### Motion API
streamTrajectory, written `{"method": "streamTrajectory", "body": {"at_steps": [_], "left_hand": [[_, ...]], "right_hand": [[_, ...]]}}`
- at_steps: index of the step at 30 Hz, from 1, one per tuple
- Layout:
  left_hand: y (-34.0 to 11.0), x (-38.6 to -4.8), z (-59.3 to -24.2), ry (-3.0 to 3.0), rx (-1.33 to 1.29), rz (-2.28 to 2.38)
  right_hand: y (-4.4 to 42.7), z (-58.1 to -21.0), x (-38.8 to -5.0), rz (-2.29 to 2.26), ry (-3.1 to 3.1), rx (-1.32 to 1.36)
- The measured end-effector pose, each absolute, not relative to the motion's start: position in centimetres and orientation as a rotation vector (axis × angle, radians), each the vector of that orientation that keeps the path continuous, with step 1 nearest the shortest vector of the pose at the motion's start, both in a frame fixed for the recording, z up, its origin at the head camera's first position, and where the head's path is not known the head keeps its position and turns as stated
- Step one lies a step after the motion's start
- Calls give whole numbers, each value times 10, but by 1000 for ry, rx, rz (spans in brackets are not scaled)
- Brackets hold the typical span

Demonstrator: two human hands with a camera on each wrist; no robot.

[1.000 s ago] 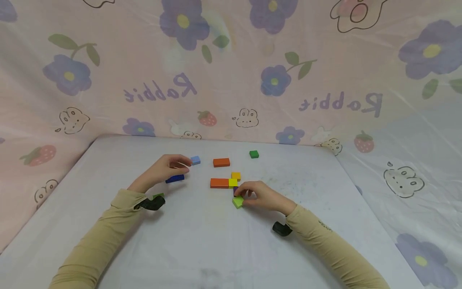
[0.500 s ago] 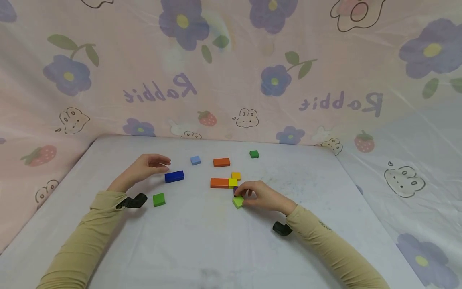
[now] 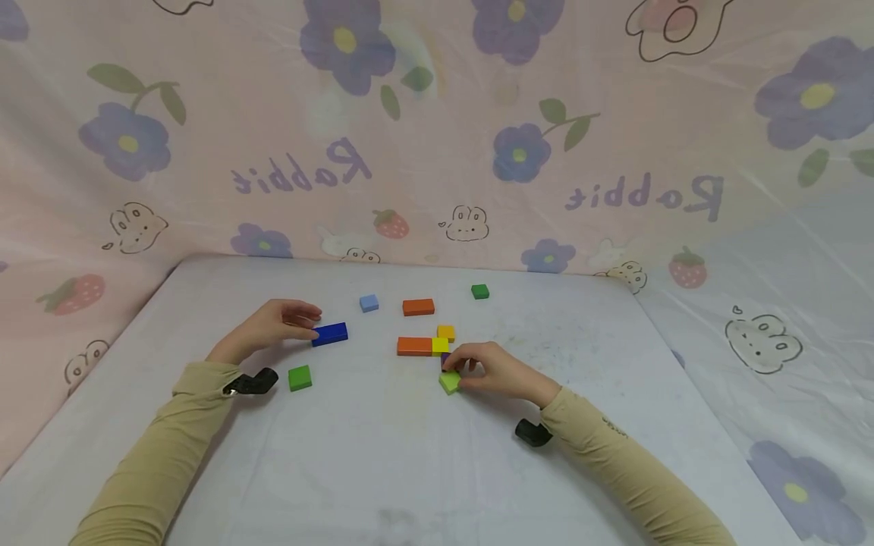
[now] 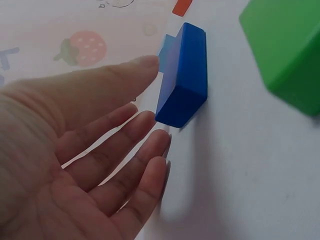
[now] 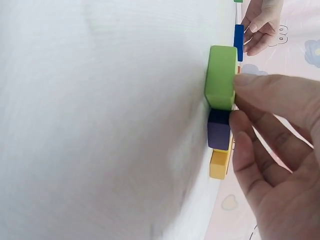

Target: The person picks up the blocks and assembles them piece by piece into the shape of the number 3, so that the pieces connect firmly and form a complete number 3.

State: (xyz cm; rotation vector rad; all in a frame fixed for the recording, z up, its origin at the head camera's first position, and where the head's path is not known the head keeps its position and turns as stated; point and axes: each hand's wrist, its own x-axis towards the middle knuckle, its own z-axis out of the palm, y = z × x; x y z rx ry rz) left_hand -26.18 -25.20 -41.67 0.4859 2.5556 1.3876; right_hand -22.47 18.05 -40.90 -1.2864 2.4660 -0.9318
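My left hand (image 3: 269, 324) is at the left end of the dark blue block (image 3: 331, 334), fingers loosely spread; in the left wrist view the thumb lies beside the blue block (image 4: 185, 75) and the fingers hold nothing. My right hand (image 3: 505, 371) has thumb and index fingertips at the lime block (image 3: 449, 382). In the right wrist view the thumb is on the lime block (image 5: 221, 75), and the curled index finger is at its border with the purple block (image 5: 219, 131). A yellow block (image 3: 440, 346) touches an orange-red block (image 3: 414, 346) and an amber block (image 3: 446, 332).
Behind these are a light blue block (image 3: 369, 303), another orange-red block (image 3: 419, 307) and a dark green block (image 3: 480, 291). A green block (image 3: 300, 378) lies near my left wrist. A patterned cloth (image 3: 423, 174) hangs behind the white table surface (image 3: 382, 455).
My left hand has moved left from beside the light blue block, then slightly down to the dark blue block's left end. My right hand and the blocks look unmoved.
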Motion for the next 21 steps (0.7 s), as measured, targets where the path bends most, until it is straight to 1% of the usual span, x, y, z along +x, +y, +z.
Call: {"method": "streamTrajectory", "body": {"at_steps": [9, 21], "left_hand": [[-245, -263, -420, 2587, 562, 1322], [-241, -262, -421, 2603, 522, 1280]], "right_hand": [[180, -408, -224, -924, 2466, -1290], [180, -409, -224, -932, 2474, -1271]]}}
